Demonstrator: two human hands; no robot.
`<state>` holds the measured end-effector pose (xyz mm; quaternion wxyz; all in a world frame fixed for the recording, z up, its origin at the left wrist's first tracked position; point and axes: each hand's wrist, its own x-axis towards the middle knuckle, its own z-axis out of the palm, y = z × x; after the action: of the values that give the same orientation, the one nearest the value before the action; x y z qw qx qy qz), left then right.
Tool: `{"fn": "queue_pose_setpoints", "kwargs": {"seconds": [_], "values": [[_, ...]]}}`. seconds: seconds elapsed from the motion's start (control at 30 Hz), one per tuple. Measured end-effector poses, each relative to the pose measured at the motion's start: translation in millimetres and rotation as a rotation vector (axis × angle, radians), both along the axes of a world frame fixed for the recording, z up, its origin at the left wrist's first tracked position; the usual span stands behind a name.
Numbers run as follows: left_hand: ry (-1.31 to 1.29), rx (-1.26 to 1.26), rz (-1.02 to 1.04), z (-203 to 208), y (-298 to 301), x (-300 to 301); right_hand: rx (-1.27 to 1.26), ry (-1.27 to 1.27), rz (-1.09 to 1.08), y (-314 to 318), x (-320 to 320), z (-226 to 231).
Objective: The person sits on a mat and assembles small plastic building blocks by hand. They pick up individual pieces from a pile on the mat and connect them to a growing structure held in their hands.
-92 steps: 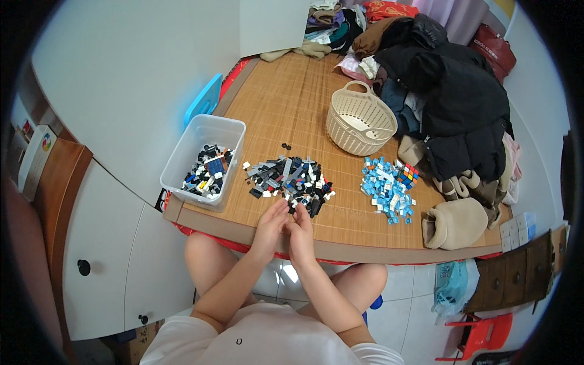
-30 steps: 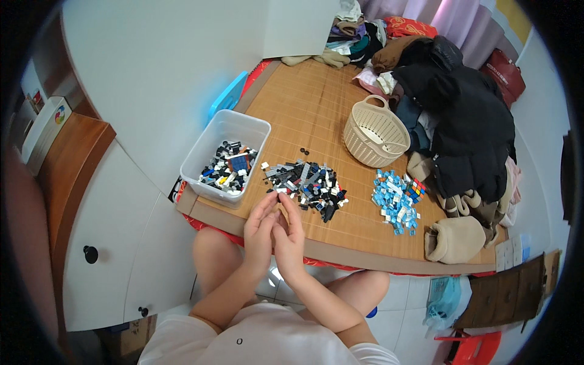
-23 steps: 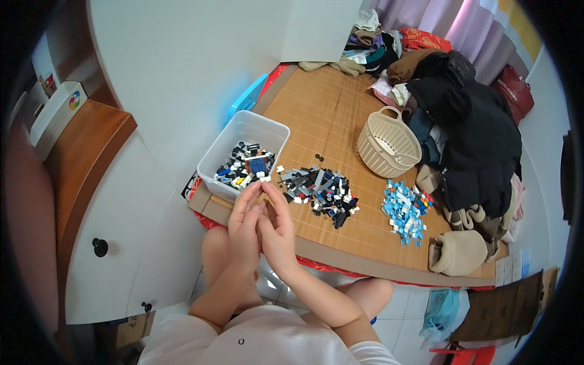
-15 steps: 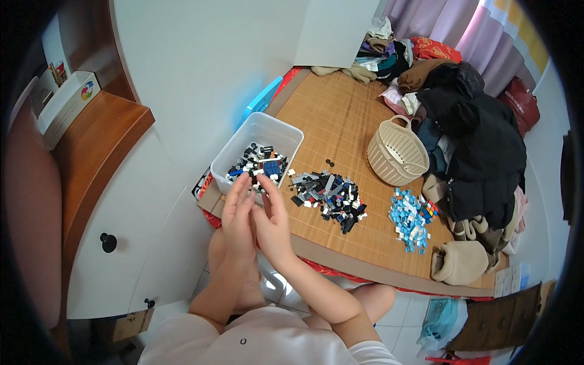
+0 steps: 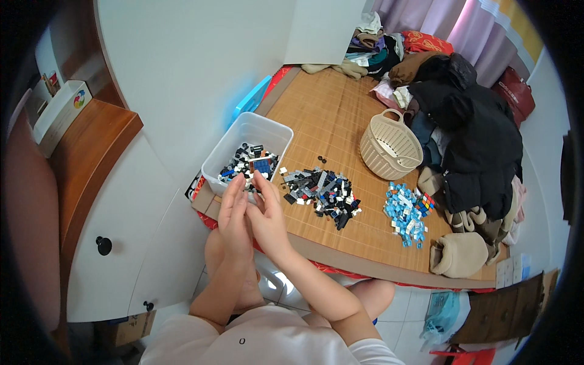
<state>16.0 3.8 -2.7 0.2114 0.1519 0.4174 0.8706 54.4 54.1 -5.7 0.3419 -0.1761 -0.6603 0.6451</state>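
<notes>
My left hand (image 5: 233,214) and my right hand (image 5: 268,222) are held close together, their palms turned toward each other and their fingers stretched out. Both hover at the near side of a translucent plastic bin (image 5: 274,129). Inside the bin lie loose building bricks (image 5: 242,159), mostly black and white, with a dark blue block (image 5: 262,165) among them. No object shows in either hand, though the space between the palms is partly hidden. To the right of my hands, a heap of grey, black and white bricks (image 5: 324,193) is spread on the bamboo mat (image 5: 316,115).
Further right are a pile of light blue bricks (image 5: 404,212), a colourful puzzle cube (image 5: 426,203) and a beige basket (image 5: 384,152). Dark clothes (image 5: 480,146) are heaped behind them. A blue lid (image 5: 251,100) leans by the white cabinet (image 5: 188,73). A wooden ledge (image 5: 103,140) is at left.
The view has shifted slightly, so the bin, bricks and basket appear a little further left. My hands keep nearly the same pose, with the right fingertips a little further from the left ones.
</notes>
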Motion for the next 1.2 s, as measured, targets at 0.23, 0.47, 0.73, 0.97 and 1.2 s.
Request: {"fn": "queue_pose_setpoints", "kwargs": {"seconds": [0.23,0.47,0.73,0.97,1.2], "values": [[0.022,-0.003,0.025,-3.7,1.2,1.8,-0.077,0.020,0.072,5.0,0.8,-1.9],[-0.006,-0.059,-0.060,-9.7,0.2,11.2,-0.333,0.159,0.112,9.7,12.1,-16.0],[0.106,-0.140,-0.318,-47.9,27.9,47.7,-0.372,0.072,-0.219,33.0,72.8,-53.7],[-0.037,-0.216,-0.500,-85.0,61.8,73.6,-0.460,0.086,-0.492,56.0,131.3,-85.9],[-0.245,-0.288,-0.609,-90.4,74.6,87.1,-0.489,0.020,-0.569,75.3,154.9,-91.9]]}}
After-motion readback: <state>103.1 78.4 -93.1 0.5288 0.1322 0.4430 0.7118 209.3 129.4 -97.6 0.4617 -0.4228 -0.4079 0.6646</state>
